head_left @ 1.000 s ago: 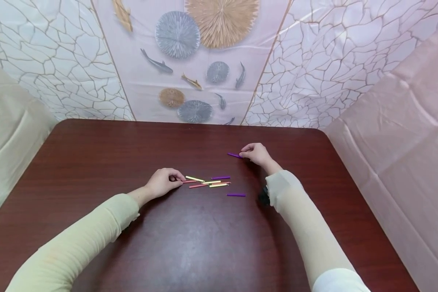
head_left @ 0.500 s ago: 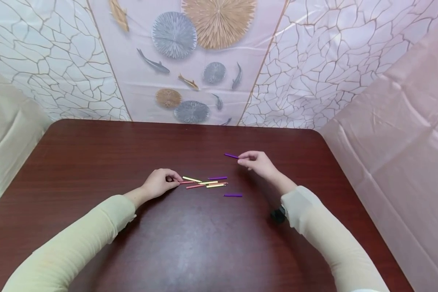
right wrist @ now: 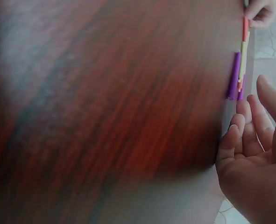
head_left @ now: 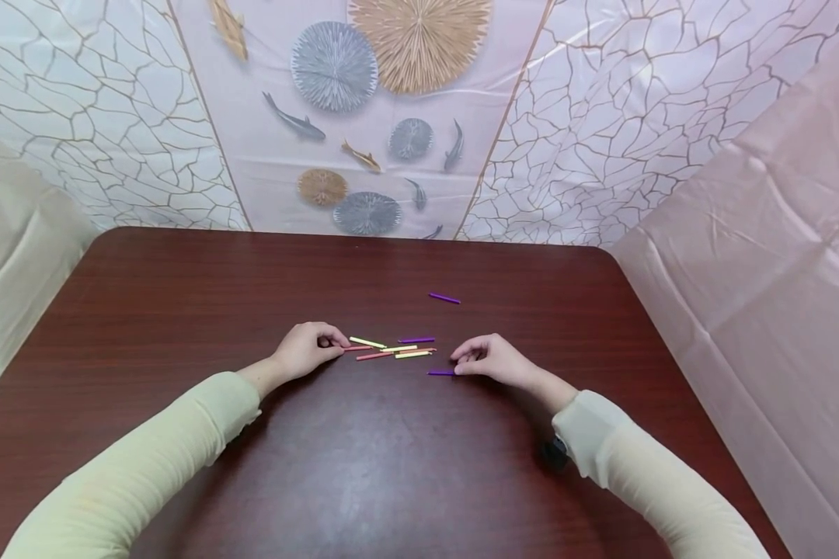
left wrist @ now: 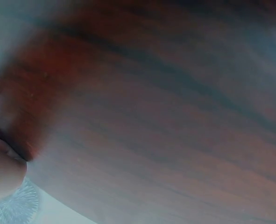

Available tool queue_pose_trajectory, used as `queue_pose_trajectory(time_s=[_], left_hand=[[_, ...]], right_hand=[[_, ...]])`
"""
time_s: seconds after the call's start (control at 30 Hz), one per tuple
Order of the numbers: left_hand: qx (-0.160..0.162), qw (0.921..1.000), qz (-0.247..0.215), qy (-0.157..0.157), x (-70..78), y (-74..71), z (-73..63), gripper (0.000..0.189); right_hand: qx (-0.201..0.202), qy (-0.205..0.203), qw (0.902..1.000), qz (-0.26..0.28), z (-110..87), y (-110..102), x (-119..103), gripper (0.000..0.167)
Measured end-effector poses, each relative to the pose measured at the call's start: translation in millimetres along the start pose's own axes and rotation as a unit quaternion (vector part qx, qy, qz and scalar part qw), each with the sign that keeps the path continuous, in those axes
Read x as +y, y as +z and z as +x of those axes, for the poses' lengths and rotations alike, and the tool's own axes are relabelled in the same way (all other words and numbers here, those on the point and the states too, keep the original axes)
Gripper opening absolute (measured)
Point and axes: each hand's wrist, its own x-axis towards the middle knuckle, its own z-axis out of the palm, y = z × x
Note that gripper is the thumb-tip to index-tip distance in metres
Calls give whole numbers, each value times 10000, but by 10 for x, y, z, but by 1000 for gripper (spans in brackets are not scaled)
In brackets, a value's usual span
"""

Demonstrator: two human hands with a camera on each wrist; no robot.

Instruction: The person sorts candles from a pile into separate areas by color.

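My left hand [head_left: 306,353] pinches the left end of a thin red candle [head_left: 359,348] between thumb and fingertips. Beside it lies a loose cluster of slim candles: a yellow candle [head_left: 367,342], another red one [head_left: 374,356] and several more. A purple candle [head_left: 416,340] lies behind the cluster. My right hand [head_left: 496,363] is at the right end of the front purple candle [head_left: 440,373]. In the right wrist view its fingers are spread, with that purple candle [right wrist: 234,77] just beyond the fingertips. The left wrist view catches only a sliver of the left hand [left wrist: 6,172].
Farther back on the dark red-brown table [head_left: 363,481] lies a third purple candle [head_left: 444,298]. A patterned wall covering [head_left: 363,132] hangs behind the table's far edge, and pale padded fabric [head_left: 755,310] borders the right side.
My right hand has set the far purple candle down and moved toward me to the front purple one. My left hand has stayed at the red candle.
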Motion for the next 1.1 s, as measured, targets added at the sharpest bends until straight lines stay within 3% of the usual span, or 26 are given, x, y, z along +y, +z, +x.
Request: queue_pose_trajectory(time_s=[0.37,1.1], left_hand=[[-26,9999,25,129,-3,9,25,8],[7,10000,-88,16,-25,-2,-12,8]], right_hand=[[124,-499,9903,-1289,-33,40,-36,6],[135,-514,9881,-1446,-19,81,-40,4]])
